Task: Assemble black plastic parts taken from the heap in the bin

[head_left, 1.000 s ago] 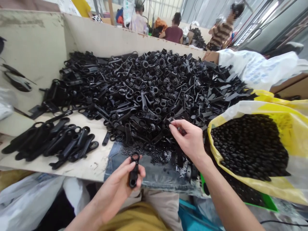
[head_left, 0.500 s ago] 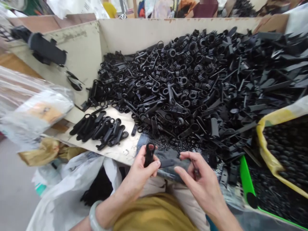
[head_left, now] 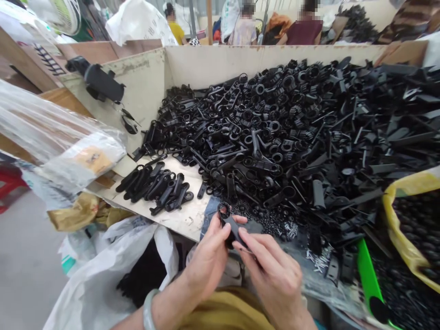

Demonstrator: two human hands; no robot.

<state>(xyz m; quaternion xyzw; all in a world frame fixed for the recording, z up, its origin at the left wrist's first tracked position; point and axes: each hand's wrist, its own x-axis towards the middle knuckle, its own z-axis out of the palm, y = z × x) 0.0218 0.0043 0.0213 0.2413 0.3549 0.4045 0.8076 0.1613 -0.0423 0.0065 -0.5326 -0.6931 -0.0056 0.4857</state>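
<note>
My left hand (head_left: 208, 256) is closed around a black plastic handle-like part (head_left: 232, 225) with a ring at its upper end. The thumb lies along its side. My right hand (head_left: 270, 270) pinches the lower end of the same part between thumb and fingers; whether a smaller piece sits in that pinch is hidden. Both hands are above my lap at the table's front edge. Just beyond them lie small black pieces (head_left: 252, 213) and silvery pins or screws (head_left: 290, 230). Left of them, a group of similar ringed parts (head_left: 165, 188) rests on the pale board.
A large heap of black plastic parts (head_left: 261, 123) fills the walled table. A yellow-rimmed bag (head_left: 390, 206) and a green panel (head_left: 369, 270) stand at right. At lower left hangs a white sack (head_left: 85, 279) holding black pieces. Several people are beyond the back wall (head_left: 220, 57).
My right hand has moved left onto the lower end of the ringed part, which my left hand still holds. The part is now tilted differently. The camera view has shifted.
</note>
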